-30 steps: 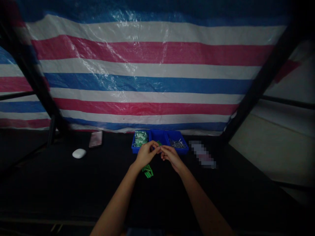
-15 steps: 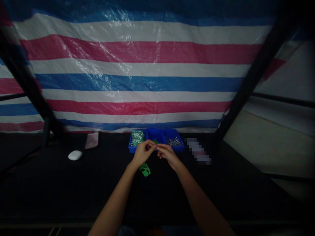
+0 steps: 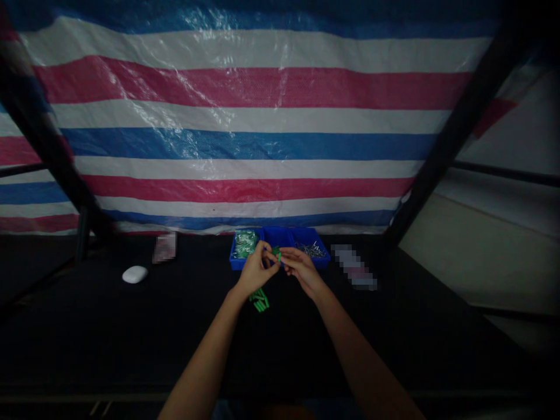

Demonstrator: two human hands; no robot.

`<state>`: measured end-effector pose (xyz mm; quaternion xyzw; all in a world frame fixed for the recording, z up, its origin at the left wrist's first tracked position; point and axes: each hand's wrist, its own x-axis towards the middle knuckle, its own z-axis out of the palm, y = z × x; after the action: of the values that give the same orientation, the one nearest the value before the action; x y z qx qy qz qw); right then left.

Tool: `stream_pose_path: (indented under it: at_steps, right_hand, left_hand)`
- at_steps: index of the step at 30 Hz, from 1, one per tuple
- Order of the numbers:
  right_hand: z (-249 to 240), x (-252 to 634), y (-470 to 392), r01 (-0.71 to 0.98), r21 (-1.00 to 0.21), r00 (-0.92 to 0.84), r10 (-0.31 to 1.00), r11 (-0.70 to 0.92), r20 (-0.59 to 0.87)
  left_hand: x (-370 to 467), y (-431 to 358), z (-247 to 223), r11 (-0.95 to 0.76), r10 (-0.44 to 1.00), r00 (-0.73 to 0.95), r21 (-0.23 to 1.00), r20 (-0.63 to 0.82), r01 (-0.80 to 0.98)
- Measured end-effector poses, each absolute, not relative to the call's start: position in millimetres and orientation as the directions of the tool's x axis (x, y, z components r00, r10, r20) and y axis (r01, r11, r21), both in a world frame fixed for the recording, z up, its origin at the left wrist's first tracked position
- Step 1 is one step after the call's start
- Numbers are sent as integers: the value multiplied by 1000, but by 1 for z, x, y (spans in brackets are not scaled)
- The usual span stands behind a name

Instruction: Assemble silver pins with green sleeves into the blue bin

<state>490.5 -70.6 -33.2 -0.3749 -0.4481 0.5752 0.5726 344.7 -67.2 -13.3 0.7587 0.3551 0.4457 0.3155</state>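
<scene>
"Pinching the green piece [image 3: 279, 256], was your right hand [image 3: 306, 276] steadying it?"
"Probably. Your left hand [image 3: 252, 274] curled beside it, its grip unclear; the tray [image 3: 237, 264] sat just beyond, likely for easy reach."

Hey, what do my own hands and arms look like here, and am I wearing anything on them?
Your left hand and right hand are bare, with no gloves. Both forearms are uncovered too: no sleeves show on the visible stretch, and I see no watch, bracelet or markings. It's too dim and small to rule out a thin ring.
</scene>
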Motion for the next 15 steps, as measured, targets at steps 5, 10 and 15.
stream_pose_path:
  at_steps: [5,10,15]
  right_hand:
    - [-35,490,-69,-280,-957,-72,993,73,97]
    - [-36,490,-68,-265,-960,-64,992,89,110]
    - [-36,488,-68,-180,-976,-51,989,125,136]
  left_hand:
    - [343,-65,-13,-541,821,361,803,442,248]
    - [342,-65,-12,-548,821,349,794,452,262]
    - [340,-67,-13,-556,819,369,766,439,323]
